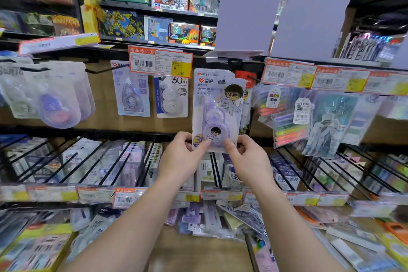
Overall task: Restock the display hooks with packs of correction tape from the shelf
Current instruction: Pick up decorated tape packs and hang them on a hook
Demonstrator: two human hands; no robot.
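Both hands pinch one pack of correction tape (217, 115) at its lower edge: the left hand (183, 159) holds the bottom left corner with thumb in front and fingers behind, and the right hand (247, 161) holds the bottom right corner in the same way. This pack stands upright in front of the wooden back panel (103, 121), at the middle of the display, and it carries a cartoon figure and a pale purple tape wheel. Directly behind it I can see at least one more pack of the same kind, with only its top edge showing; if the front pack already hangs on a hook, I cannot tell. Two big blank lilac signs (249, 13) stand on the upper rail at the right. Below the hands, a wire-divided shelf (99, 161) holds many rows of packs, too many and too blurred to count. To the left of the held pack hang two other tape packs (132, 93), side by side, under one orange price tag (160, 62) that shows 5.50. To the right hang highlighter sets (287, 126); their number is not clear. One empty black hook (103, 69) sticks out beside the price tag.
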